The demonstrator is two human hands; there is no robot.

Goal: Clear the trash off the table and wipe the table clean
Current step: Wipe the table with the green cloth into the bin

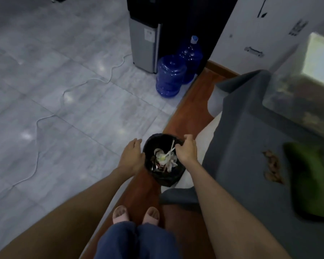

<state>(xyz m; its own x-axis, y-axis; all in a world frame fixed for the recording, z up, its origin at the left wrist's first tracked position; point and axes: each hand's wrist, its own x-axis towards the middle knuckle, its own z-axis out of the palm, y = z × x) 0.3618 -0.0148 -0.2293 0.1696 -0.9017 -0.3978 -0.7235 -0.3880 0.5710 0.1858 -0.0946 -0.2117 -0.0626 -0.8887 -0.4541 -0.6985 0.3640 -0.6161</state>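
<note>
The trash bin [166,179] stands upright on the floor, mouth upward, just beside the edge of the grey-covered table [241,146]. It holds crumpled white paper [169,162] and a white plastic utensil [171,149], whose long axis runs lower-left to upper-right. The left hand [132,156] rests at the left rim, fingers relaxed. The right hand [186,151] pinches the black liner [153,140] at the right rim. Brown scraps [272,166] and a green cloth [314,182] lie on the table.

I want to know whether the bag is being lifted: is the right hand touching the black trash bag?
Touching. The head view shows the right hand gripping the rim of the black trash bag, fingers curled over it.
</note>
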